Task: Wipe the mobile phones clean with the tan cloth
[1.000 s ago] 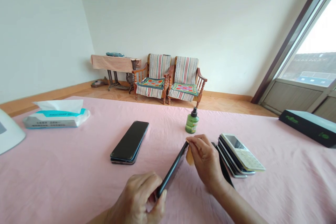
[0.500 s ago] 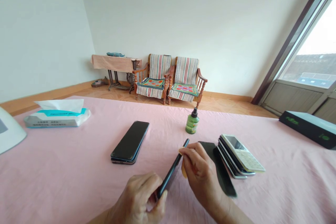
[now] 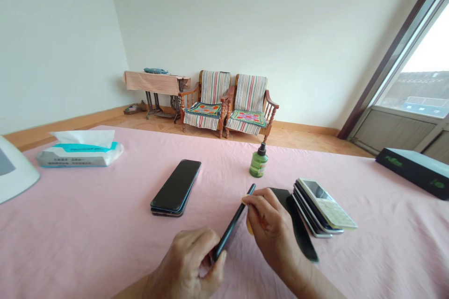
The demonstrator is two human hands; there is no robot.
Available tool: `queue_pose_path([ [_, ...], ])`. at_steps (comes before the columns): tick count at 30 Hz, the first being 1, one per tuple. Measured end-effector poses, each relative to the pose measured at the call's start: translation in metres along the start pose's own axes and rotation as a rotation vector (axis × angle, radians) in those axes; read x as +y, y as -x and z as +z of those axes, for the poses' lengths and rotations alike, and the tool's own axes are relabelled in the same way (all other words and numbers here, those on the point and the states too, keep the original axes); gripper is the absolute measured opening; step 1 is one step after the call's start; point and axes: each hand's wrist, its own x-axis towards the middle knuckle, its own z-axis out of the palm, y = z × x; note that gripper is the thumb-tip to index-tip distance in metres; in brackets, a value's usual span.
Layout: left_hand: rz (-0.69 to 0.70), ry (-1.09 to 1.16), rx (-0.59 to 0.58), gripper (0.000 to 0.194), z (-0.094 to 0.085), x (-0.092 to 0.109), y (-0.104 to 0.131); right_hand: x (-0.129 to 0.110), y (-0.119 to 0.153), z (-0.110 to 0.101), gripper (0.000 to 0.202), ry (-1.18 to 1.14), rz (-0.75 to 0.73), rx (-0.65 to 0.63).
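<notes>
A head-worn camera faces forward and down across a table (image 3: 105, 243), left hand (image 3: 191, 259) and right hand (image 3: 275, 224) near, a wall (image 3: 245, 18) far.

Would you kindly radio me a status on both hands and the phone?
Left hand gripping near end of dark phone, tilted on edge. Right hand near its far end, holding yellowish piece. Green bottle standing beyond.

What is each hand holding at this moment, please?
Left hand: closed, holding the near end of a dark phone.
Right hand: closed, pinching a yellowish piece, mostly hidden, beside the phone.
</notes>
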Motion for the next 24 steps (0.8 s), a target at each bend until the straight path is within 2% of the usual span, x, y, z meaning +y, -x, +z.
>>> queue_pose_path([
  [5,-0.002,0.007,-0.008,0.019,0.0013,-0.0010,0.0013,-0.0005,0.0012,0.0013,0.028,-0.029,-0.026,-0.012],
  [18,0.000,0.011,-0.004,0.019,0.0010,-0.0015,0.0012,0.0029,0.0006,0.0008,0.029,-0.008,0.010,0.017],
  [24,-0.003,0.026,0.002,0.019,0.0015,-0.0020,0.0011,0.0019,0.0010,0.0012,0.027,-0.040,0.021,-0.009],
])
